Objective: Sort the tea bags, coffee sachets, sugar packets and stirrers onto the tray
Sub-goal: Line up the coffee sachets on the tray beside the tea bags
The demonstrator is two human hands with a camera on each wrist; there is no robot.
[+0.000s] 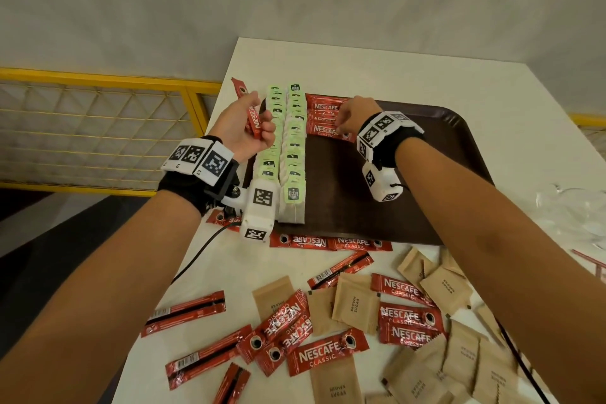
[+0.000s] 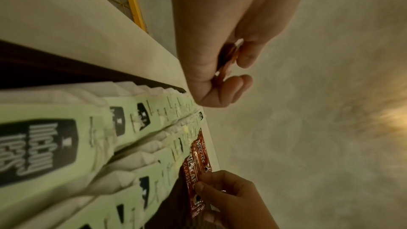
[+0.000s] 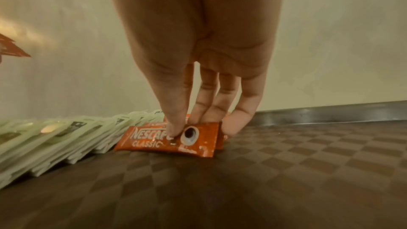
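Note:
A brown tray (image 1: 426,154) lies on the white table. Two long rows of green tea bags (image 1: 288,141) fill its left side. Beside them at the far end lie red coffee sachets (image 1: 323,129), overlapping. My right hand (image 1: 347,118) is down on the nearest one, the coffee sachet (image 3: 154,142), thumb on its top and fingers at its far edge (image 3: 193,124). My left hand (image 1: 259,118) hovers over the tray's left edge and grips a red coffee sachet (image 1: 241,88), held upright. The left wrist view shows that grip (image 2: 220,76) above the tea bags (image 2: 88,145).
Loose coffee sachets (image 1: 328,354) and brown sugar packets (image 1: 354,308) are scattered on the near table. Two more sachets (image 1: 328,243) lie along the tray's front edge. Clear plastic (image 1: 570,216) sits at the right. A yellow railing (image 1: 98,79) runs beyond the table's left edge.

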